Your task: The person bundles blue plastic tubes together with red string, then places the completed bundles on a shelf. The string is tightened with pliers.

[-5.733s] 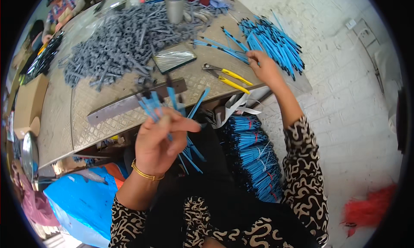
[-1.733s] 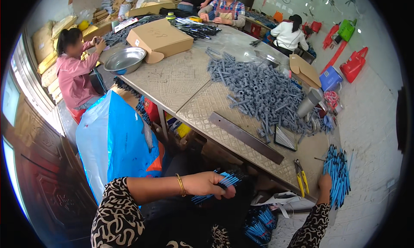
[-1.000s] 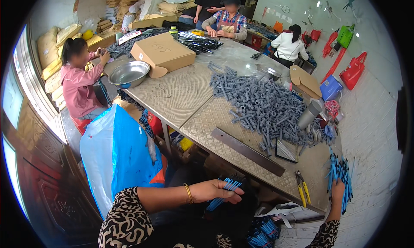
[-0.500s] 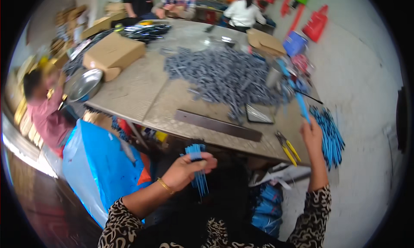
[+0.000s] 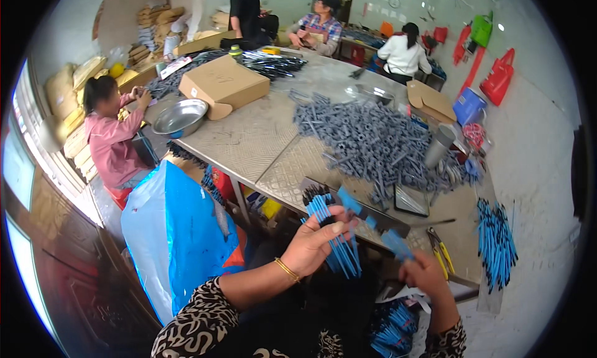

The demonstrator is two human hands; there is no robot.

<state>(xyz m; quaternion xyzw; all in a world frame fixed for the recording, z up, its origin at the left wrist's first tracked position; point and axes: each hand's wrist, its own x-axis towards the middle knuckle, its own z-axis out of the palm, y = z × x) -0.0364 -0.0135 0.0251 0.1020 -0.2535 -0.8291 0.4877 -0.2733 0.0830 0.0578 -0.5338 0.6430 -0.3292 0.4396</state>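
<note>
My left hand (image 5: 314, 243), raised in front of the table's near edge, is closed round a bundle of thin blue sticks (image 5: 348, 263) with black ends. My right hand (image 5: 426, 274), slightly blurred, grips the lower end of a blue strip (image 5: 396, 243). This strip slants up toward the top of the bundle; motion smears it, so I cannot tell whether it touches the sticks. Behind the strip lies a dark flat bar (image 5: 399, 227) on the table. Yellow-handled pliers (image 5: 443, 253) rest just beyond my right hand.
A heap of grey plastic pieces (image 5: 367, 140) covers the table's (image 5: 230, 137) right half, with a grey cylinder (image 5: 439, 146) beside it. A cardboard box (image 5: 227, 84) and metal bowl (image 5: 180, 118) stand left. More blue sticks (image 5: 496, 243) hang at the right edge. Several people sit or stand around.
My right hand has brought the blue strip down and left, from beside the heap toward the bundle. My left hand has risen with the sticks. The head view has shifted.
</note>
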